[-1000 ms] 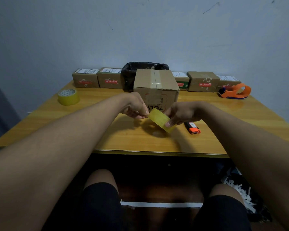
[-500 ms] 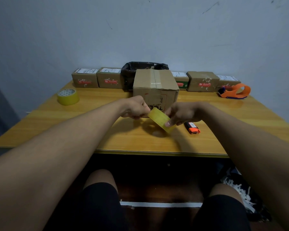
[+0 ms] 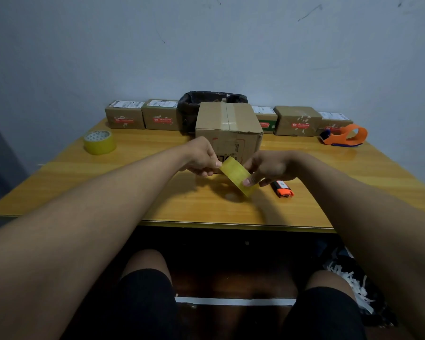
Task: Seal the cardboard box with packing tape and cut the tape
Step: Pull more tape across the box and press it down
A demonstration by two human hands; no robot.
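A brown cardboard box point(image 3: 227, 126) stands at the middle of the wooden table point(image 3: 157, 192), its top seam covered with clear tape. Just in front of it, both hands hold a yellowish roll of packing tape point(image 3: 237, 174) above the table. My right hand point(image 3: 271, 168) grips the roll, thumb pressed on its outer face. My left hand point(image 3: 203, 159) pinches the roll's upper left edge, where the tape end seems to be. An orange and black utility knife point(image 3: 282, 189) lies on the table right of the roll.
A second yellow tape roll point(image 3: 99, 141) sits at the left. An orange tape dispenser point(image 3: 344, 136) lies at the back right. Several small labelled boxes point(image 3: 297, 120) and a black bag point(image 3: 206, 101) line the wall. My knees show below the table edge.
Both hands and the tape roll have lifted slightly toward the box. My left fingers have shifted along the roll's edge; my right hand keeps its grip.
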